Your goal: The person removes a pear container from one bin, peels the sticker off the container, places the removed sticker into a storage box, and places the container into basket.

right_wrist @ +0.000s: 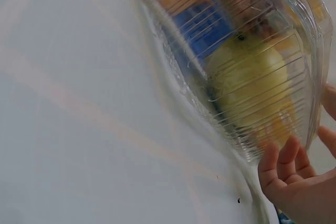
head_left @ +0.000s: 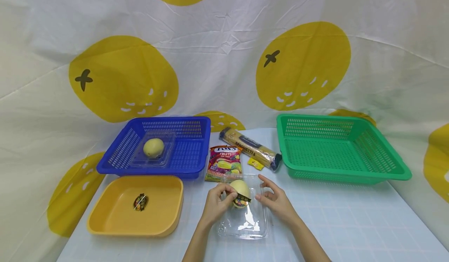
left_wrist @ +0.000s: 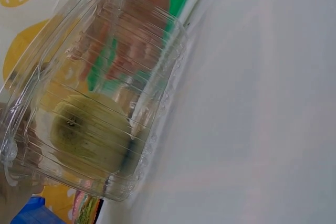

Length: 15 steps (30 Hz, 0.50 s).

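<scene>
A clear plastic box (head_left: 242, 227) stands on the table between the hands, holding a round pale-yellow fruit (head_left: 240, 188). Low beside the fruit is a small colourful piece (head_left: 240, 202) with a dark strip. My left hand (head_left: 216, 203) is over the box's left side, thumb and forefinger tips close together by the fruit; whether they pinch anything is unclear. At the opposite side, my right hand (head_left: 277, 201) has its fingers apart beside the box wall. The right wrist view shows the right fingers (right_wrist: 287, 158) near the ribbed wall, with nothing gripped.
A blue basket (head_left: 205, 145) holds another clear box (head_left: 168, 156) with a pale fruit (head_left: 153, 148). In the yellow tray (head_left: 105, 223) lies a similar small piece (head_left: 140, 202). A candy bag (head_left: 224, 162), spaghetti pack (head_left: 249, 147) and yellow sweet (head_left: 255, 163) lie behind; a green basket (head_left: 343, 174) stands right.
</scene>
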{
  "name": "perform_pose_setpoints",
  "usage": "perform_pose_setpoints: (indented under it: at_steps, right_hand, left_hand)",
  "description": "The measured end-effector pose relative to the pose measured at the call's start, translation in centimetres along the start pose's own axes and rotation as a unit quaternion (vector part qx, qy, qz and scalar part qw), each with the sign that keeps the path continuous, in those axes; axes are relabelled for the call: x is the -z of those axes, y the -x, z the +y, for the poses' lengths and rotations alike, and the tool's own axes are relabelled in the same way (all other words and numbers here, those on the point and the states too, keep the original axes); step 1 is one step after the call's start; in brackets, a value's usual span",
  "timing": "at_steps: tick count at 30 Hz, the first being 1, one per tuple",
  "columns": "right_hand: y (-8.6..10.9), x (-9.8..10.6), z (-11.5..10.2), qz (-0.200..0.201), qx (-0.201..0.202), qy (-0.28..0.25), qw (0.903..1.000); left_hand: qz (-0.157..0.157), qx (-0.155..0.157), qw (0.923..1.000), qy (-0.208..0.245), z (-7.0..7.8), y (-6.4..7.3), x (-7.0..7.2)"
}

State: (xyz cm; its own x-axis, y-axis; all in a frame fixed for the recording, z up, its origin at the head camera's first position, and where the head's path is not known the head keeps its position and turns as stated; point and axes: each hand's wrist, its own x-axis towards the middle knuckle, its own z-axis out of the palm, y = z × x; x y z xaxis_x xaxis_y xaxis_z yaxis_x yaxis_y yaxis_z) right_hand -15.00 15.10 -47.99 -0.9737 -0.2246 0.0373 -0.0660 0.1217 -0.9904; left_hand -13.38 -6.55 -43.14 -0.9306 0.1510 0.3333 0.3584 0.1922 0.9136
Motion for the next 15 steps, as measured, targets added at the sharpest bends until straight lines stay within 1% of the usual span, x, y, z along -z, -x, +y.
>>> perform_pose_setpoints:
  at_steps: [8, 15]
  right_hand:
    - [-0.02, -0.02, -0.01, -0.002, 0.006, -0.002, 1.0000]
    - [0.00, -0.01, 0.03, -0.001, 0.000, -0.002, 1.0000]
  left_hand:
    - [-0.001, 0.014, 0.9999, 0.007, 0.04, -0.04, 0.01]
    - [0.000, 0.013, 0.9998, 0.012, 0.01, 0.00, 0.00]
